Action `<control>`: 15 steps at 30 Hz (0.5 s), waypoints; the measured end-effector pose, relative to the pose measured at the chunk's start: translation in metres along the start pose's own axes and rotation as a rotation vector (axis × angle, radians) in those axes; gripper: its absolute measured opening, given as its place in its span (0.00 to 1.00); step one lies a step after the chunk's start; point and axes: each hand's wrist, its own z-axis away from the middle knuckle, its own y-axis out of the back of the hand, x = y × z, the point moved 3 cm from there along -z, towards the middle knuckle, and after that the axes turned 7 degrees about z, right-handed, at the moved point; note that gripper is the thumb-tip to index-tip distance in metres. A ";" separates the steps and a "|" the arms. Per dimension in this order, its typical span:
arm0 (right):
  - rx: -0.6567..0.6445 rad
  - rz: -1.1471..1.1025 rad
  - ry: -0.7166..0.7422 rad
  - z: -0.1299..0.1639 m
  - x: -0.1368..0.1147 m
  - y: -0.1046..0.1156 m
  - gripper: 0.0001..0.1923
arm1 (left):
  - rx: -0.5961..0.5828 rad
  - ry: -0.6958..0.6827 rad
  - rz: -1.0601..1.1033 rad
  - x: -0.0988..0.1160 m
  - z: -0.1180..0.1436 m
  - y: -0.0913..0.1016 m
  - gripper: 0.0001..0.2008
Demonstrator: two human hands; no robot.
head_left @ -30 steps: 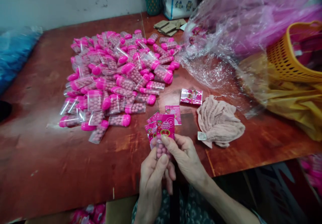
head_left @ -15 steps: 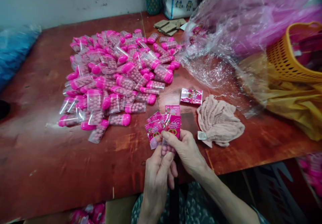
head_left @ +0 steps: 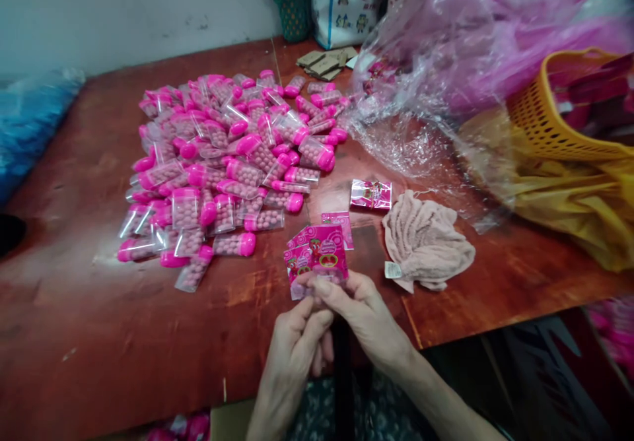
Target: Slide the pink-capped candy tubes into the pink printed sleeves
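Observation:
My right hand [head_left: 374, 319] is closed, its thumb and fingers pinching the lower edge of a pink printed plastic sleeve [head_left: 329, 246]. A clear bit of a candy bottle [head_left: 327, 273] shows by the thumb; the rest is hidden. My left hand [head_left: 297, 339] is closed just beside it, fingers curled at the same bottle. Under and behind the held piece lie more flat pink sleeves [head_left: 298, 259], and another sleeve [head_left: 341, 226] sits just beyond. To the left spreads a large heap of clear candy bottles [head_left: 232, 164] with pink caps and pink balls inside.
A shiny pink bundle [head_left: 371, 195] and a crumpled beige cloth [head_left: 428, 239] lie on the red table [head_left: 148, 342] to the right. Clear plastic film [head_left: 411, 137] and a yellow basket [head_left: 539, 117] stand beyond. Cardboard pieces [head_left: 325, 63] and a blue bag [head_left: 30, 124] are farther off.
My hands have drawn slightly lower and left in view. The pink balls visible between my fingers before are now hidden. The view has shifted a little.

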 end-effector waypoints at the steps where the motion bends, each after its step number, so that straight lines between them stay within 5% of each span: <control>1: 0.012 0.025 0.045 0.001 -0.006 0.005 0.14 | 0.027 -0.022 -0.069 0.005 0.000 0.007 0.13; 5: -0.165 0.066 0.054 0.008 -0.018 0.011 0.14 | 0.348 -0.265 -0.076 0.029 0.002 0.030 0.11; 8: -0.290 0.082 0.033 0.014 -0.014 0.004 0.12 | 0.197 -0.226 0.134 0.033 -0.002 0.014 0.16; 15: -0.130 0.204 0.080 0.033 -0.008 -0.002 0.11 | 0.102 -0.090 0.453 0.028 -0.006 -0.023 0.13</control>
